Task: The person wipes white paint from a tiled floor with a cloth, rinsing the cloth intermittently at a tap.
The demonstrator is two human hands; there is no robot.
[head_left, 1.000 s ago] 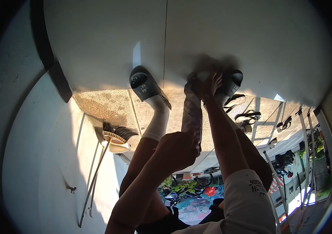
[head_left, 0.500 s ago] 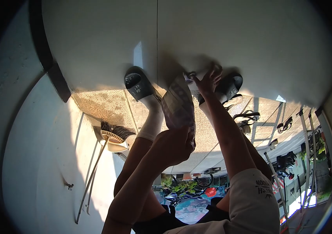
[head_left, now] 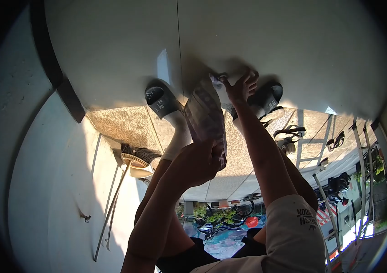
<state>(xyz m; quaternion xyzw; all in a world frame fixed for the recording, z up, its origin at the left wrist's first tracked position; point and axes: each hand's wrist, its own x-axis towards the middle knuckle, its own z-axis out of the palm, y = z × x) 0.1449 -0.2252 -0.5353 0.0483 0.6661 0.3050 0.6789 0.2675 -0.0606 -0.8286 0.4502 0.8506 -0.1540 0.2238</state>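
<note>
A long, creased, pale purple-grey packet [head_left: 204,113] with a faint pattern stretches between my hands, in front of the floor and my feet. My left hand [head_left: 195,164] is closed around its near end, the fingers curled in. At the far end, my right hand [head_left: 241,86] has its fingers spread apart, with the thumb stretched toward the packet's tip. A small dark-rimmed thing [head_left: 222,76] shows by that thumb; I cannot make out what it is, nor whether the thumb grips it.
Black slides [head_left: 159,98] are on my feet, against a smooth pale surface [head_left: 111,54]. A broom [head_left: 134,161] leans at the left beside a white wall [head_left: 66,182]. Sandals [head_left: 291,133] lie on the tiles at right, near a metal ladder [head_left: 359,159]. Motorbikes and plants appear upside down below.
My left hand has shifted slightly up and left with the packet's near end. My right hand has moved only a little, fingers still spread. The whole view has tilted slightly.
</note>
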